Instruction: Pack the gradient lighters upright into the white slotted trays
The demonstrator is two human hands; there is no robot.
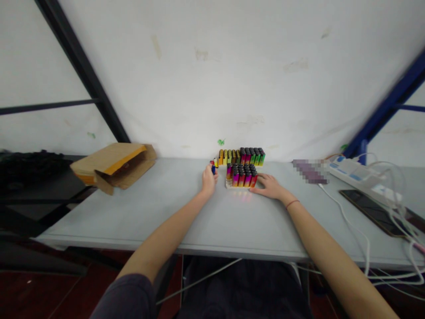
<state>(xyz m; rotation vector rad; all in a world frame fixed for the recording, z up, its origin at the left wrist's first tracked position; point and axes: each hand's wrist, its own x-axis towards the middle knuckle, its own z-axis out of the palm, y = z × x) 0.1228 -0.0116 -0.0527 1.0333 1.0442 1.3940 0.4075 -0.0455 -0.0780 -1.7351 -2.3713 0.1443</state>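
Note:
My left hand (209, 179) is closed on several lighters (213, 169), blue, red and yellow ones showing at its fingertips. Right of it stands a clear tray (229, 184) holding upright lighters (246, 176) in pink, purple and red with black tops; its left front part shows slots without lighters. My right hand (269, 186) rests at the tray's right side, fingers apart, thumb at the front corner. Behind the tray, yellow lighters (229, 157) and pink and green lighters (253, 156) stand in rows near the wall.
An opened cardboard box (114, 164) lies on the left of the grey table (133, 221). On the right are a power strip (361, 179), a dark phone (373, 212), white cables (345, 215) and a pixelated object (310, 171).

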